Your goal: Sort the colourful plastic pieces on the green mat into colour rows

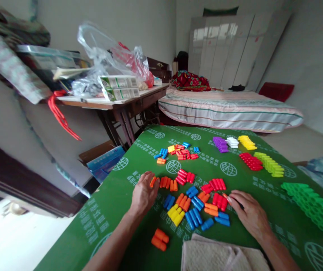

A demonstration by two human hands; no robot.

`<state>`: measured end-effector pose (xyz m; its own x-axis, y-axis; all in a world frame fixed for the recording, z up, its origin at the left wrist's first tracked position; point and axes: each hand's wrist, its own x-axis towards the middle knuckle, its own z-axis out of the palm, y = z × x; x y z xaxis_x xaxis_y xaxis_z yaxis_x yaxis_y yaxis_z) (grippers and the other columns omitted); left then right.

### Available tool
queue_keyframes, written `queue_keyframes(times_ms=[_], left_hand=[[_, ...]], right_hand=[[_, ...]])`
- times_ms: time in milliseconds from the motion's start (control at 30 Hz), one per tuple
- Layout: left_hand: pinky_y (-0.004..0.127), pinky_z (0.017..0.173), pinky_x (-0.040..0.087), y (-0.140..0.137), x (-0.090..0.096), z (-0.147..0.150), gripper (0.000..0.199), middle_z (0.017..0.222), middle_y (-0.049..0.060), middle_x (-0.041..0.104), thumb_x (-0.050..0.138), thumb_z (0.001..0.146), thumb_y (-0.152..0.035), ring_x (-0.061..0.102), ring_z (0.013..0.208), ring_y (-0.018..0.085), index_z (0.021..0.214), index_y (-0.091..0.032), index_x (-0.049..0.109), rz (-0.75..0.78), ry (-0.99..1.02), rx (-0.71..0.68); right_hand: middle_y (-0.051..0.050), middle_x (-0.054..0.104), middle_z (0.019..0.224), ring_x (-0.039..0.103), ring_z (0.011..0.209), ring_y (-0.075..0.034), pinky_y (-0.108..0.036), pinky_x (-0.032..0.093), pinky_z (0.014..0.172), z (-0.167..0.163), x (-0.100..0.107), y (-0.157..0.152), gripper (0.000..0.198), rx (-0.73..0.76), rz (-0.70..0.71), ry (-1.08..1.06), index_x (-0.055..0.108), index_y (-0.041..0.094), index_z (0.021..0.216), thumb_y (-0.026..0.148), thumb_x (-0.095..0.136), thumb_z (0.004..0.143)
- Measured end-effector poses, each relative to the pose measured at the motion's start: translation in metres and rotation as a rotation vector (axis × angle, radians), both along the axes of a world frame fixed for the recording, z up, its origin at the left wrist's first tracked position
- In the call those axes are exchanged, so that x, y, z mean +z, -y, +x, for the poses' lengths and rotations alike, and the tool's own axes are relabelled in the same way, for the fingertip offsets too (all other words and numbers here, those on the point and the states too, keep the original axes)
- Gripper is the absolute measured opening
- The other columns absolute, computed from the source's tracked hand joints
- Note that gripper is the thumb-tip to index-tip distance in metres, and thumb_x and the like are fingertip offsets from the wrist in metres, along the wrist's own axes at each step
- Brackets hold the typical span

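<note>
— On the green surface (pixel 119 188), nr the middle, spot what?
— Loose rounded pcs, mostly in small grps. Start on the L: see left hand (pixel 144 190) at the L end of a row of orange pieces (pixel 165 183), w/ fingers bent around the endmost orange piece (pixel 152 182).
— Clamped on it?
— Looks like touching, but can't tell abt a firm grip.
— And over on the R?
— Find right hand (pixel 247 210) w/ fingertips right at the edge of some red pieces (pixel 220 202). Can't tell if pinched together or apart there.
— Btwn the hands?
— Note yellow pieces (pixel 176 215) next to blue pieces (pixel 193 219), plus more orange, red & blue grps close by.
— Nearer the body?
— Add an orange group (pixel 160 239) lying apart on the L, & a folded cloth (pixel 223 254) at the near edge.
— Farther back?
— See a mixed cluster (pixel 182 151) of red, blue, orange & yellow. Toward the far R, look for stacked rows: purple block (pixel 220 144), white block (pixel 232 142), yellow block (pixel 247 142), then red block (pixel 250 161) beside lime block (pixel 269 164). Closer in, at the R edge, see a big green block (pixel 313 209).
— Beyond the surface?
— Just note a bed (pixel 229 107) w/ a striped sheet, in front of a wardrobe (pixel 223 52).
</note>
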<state>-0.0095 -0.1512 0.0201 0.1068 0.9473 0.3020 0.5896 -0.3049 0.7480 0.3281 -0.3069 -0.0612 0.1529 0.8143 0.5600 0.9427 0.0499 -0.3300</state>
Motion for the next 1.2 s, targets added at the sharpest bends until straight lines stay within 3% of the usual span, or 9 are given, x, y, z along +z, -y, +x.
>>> queue_keyframes(times_ms=[233, 367, 600, 867, 1067, 1200], left_hand=[[0.035, 0.072, 0.053, -0.035, -0.010, 0.002, 0.040, 0.090, 0.012, 0.071, 0.058, 0.069, -0.048, 0.066, 0.080, 0.024, 0.091, -0.016, 0.067, -0.145, 0.263, 0.113], [0.032, 0.072, 0.054, -0.050, -0.015, 0.014, 0.042, 0.084, 0.010, 0.071, 0.063, 0.066, -0.051, 0.066, 0.082, 0.023, 0.087, -0.015, 0.066, -0.216, 0.479, 0.113], [0.038, 0.087, 0.056, -0.051, -0.012, 0.019, 0.048, 0.099, 0.015, 0.071, 0.072, 0.064, -0.051, 0.067, 0.098, 0.026, 0.091, -0.012, 0.064, -0.367, 0.796, -0.053], [0.038, 0.083, 0.058, -0.055, -0.013, 0.012, 0.046, 0.109, 0.017, 0.068, 0.075, 0.063, -0.046, 0.065, 0.105, 0.029, 0.092, -0.011, 0.063, -0.425, 0.922, -0.128], [0.034, 0.080, 0.058, -0.061, -0.015, 0.013, 0.045, 0.104, 0.016, 0.069, 0.076, 0.063, -0.043, 0.066, 0.101, 0.028, 0.091, -0.011, 0.063, -0.435, 0.955, -0.136], [0.037, 0.081, 0.059, -0.062, -0.014, 0.012, 0.040, 0.101, 0.015, 0.070, 0.076, 0.064, -0.040, 0.067, 0.099, 0.028, 0.090, -0.012, 0.064, -0.439, 0.965, -0.129]], right_hand=[[-0.008, 0.073, 0.101, 0.067, 0.093, -0.022, -0.038, 0.054, 0.086, -0.001, 0.002, 0.000, 0.035, -0.006, 0.007, -0.021, 0.071, 0.023, 0.092, 0.047, 0.045, 0.095], [-0.008, 0.073, 0.099, 0.068, 0.091, -0.022, -0.038, 0.054, 0.084, -0.001, 0.004, 0.000, 0.036, -0.013, 0.007, -0.022, 0.072, 0.023, 0.091, 0.047, 0.045, 0.094], [-0.008, 0.073, 0.100, 0.067, 0.093, -0.022, -0.038, 0.054, 0.086, 0.000, 0.006, 0.003, 0.034, -0.010, -0.004, -0.035, 0.072, 0.023, 0.091, 0.047, 0.047, 0.093], [-0.008, 0.073, 0.101, 0.067, 0.094, -0.023, -0.040, 0.053, 0.087, -0.003, 0.012, 0.004, 0.031, -0.027, -0.031, -0.049, 0.071, 0.022, 0.094, 0.045, 0.049, 0.093], [-0.011, 0.071, 0.104, 0.067, 0.096, -0.023, -0.038, 0.056, 0.085, -0.009, 0.017, 0.002, 0.035, -0.097, -0.028, -0.223, 0.069, 0.021, 0.104, 0.048, 0.051, 0.091], [-0.011, 0.067, 0.119, 0.063, 0.110, -0.024, -0.041, 0.052, 0.096, -0.019, 0.025, -0.012, 0.039, -0.061, -0.063, -0.284, 0.064, 0.022, 0.119, 0.045, 0.052, 0.090]])
